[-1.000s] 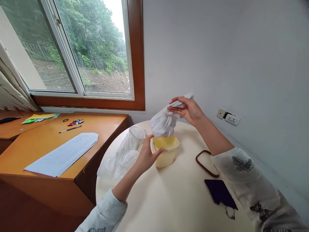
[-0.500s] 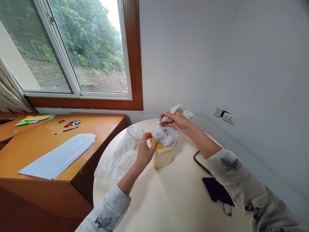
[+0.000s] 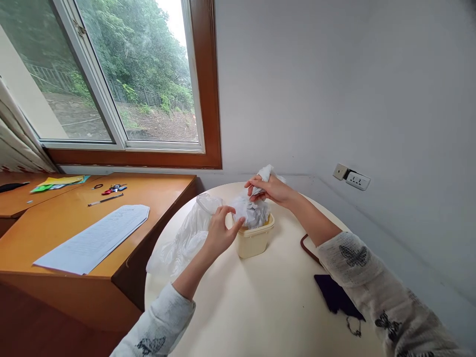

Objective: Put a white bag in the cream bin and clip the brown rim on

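Note:
My right hand (image 3: pixel 266 189) is closed round the gathered upper part of a white plastic bag (image 3: pixel 255 213), whose bulging lower end sits in the mouth of a cream plastic tub (image 3: pixel 255 243). Something dark shows faintly through the bag. At the tub's left side my left hand (image 3: pixel 222 230) is open, thumb and fingers spread beside the bag and the rim. Whether its fingertips touch the bag I cannot tell. Just left of that hand lies a crumpled clear plastic bag (image 3: pixel 186 243).
The round cream table (image 3: pixel 267 307) carries a dark purple cloth pouch (image 3: pixel 336 297) and a brown loop (image 3: pixel 308 250) at right. On the wooden desk (image 3: pixel 167 191) are papers (image 3: pixel 96 240), a pen (image 3: pixel 105 200) and keys (image 3: pixel 114 189). A wall socket (image 3: pixel 357 180) is at right.
The white bag has gone lower into the tub, and my right hand has closed round its upper part. My left hand has opened wider and drawn slightly back from the rim.

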Tool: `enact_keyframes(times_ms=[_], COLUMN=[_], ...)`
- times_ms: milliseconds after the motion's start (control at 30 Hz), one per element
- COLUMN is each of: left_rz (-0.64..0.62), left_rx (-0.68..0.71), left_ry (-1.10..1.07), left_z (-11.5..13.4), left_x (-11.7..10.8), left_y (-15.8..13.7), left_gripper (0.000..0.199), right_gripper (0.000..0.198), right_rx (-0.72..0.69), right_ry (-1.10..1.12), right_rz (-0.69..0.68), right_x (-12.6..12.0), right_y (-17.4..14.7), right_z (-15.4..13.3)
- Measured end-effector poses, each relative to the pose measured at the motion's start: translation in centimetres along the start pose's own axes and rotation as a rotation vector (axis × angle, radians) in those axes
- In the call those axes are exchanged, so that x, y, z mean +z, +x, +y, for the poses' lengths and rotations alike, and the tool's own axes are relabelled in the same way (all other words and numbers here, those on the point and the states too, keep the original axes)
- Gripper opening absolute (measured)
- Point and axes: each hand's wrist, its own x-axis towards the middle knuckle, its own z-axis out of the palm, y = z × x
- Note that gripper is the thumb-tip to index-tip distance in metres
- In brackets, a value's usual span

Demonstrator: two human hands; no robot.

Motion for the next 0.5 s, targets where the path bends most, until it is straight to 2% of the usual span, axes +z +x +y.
enact_keyframes(times_ms=[200,333,500], left_rz=[-0.072,-0.062,-0.215], left_rx=[0.022,-0.013,-0.024], left_ry=[0.134,0.177,0.276], left_z=[0.4,0.5,0.5], left_x=[-0.3,0.0,0.1], left_y=[0.7,0.8,1.5], left_gripper=[0.021,0.017,0.019], right_gripper=[0.027,0.024,0.021], right_rx=[-0.103,-0.043,-0.002], right_ry=[-0.045,-0.096,-0.146], right_rz=[0.060,0.049,0.049], right_x=[0.2,0.3,0.3], right_y=[-0.3,-0.2,-0.1], right_z=[-0.9,-0.4,0.2])
